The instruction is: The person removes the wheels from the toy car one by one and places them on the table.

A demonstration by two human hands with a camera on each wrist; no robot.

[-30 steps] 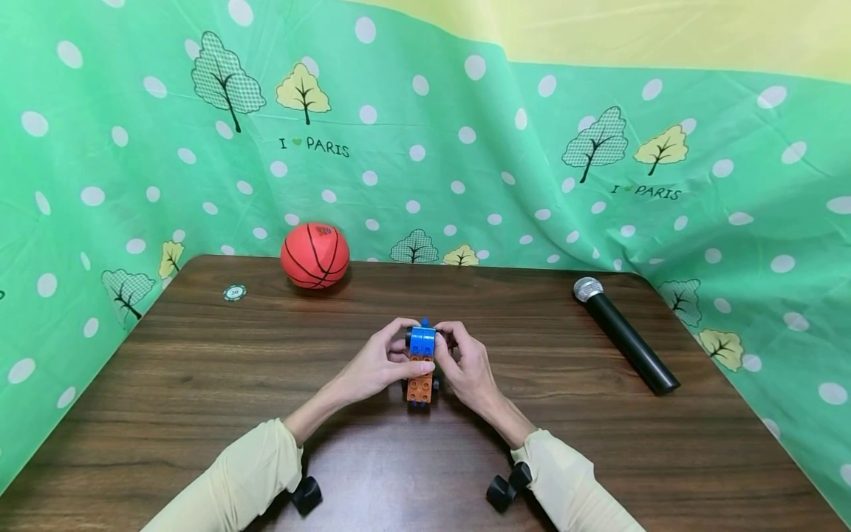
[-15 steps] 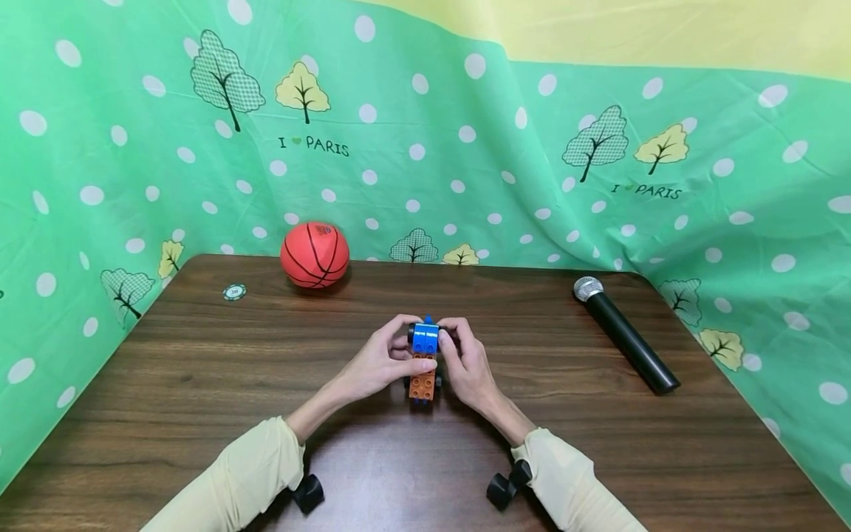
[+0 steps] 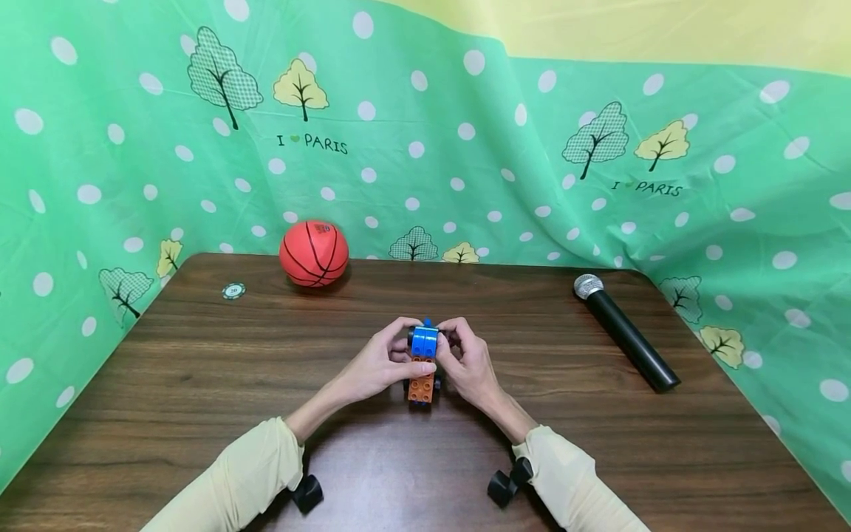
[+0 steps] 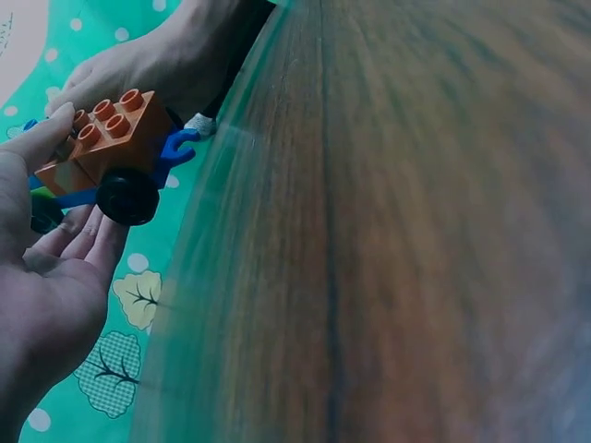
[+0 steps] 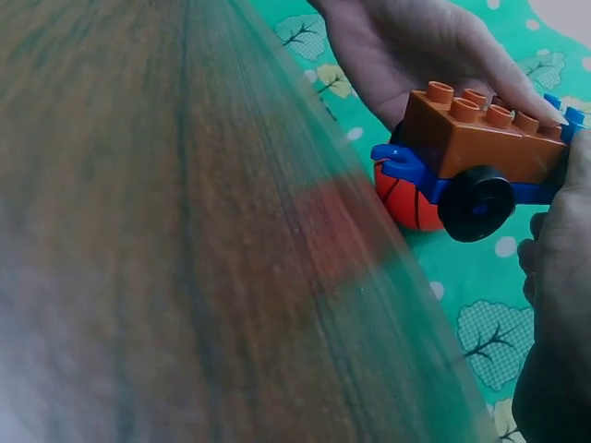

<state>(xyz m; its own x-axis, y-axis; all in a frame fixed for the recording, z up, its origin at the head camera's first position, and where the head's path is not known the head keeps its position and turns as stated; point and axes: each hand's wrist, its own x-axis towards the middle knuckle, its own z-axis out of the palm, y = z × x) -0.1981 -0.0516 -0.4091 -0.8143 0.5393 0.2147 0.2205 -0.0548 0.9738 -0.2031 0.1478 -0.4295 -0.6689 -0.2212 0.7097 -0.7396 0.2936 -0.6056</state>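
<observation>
A toy building-brick car (image 3: 420, 389) is held between both hands over the middle of the table. It has studded orange bricks, a curved blue brick (image 3: 425, 340) at its far end, a blue base and black wheels. My left hand (image 3: 372, 367) grips it from the left, the thumb across the orange bricks and the fingers along the side and beneath. At the far right side, my right hand (image 3: 470, 369) pinches the car beside the blue brick with thumb and fingers. A black wheel (image 5: 476, 203) and the blue hitch (image 5: 404, 162) show in the right wrist view.
A small red basketball (image 3: 315, 253) sits at the back left, with a poker chip (image 3: 234, 291) to its left. On the right lies a black microphone (image 3: 628, 334). Behind the wooden table (image 3: 166, 399) hangs a green polka-dot cloth (image 3: 412, 148).
The toy car has shifted very slightly to the right with both hands still on it. Ball, chip and microphone have stayed in place.
</observation>
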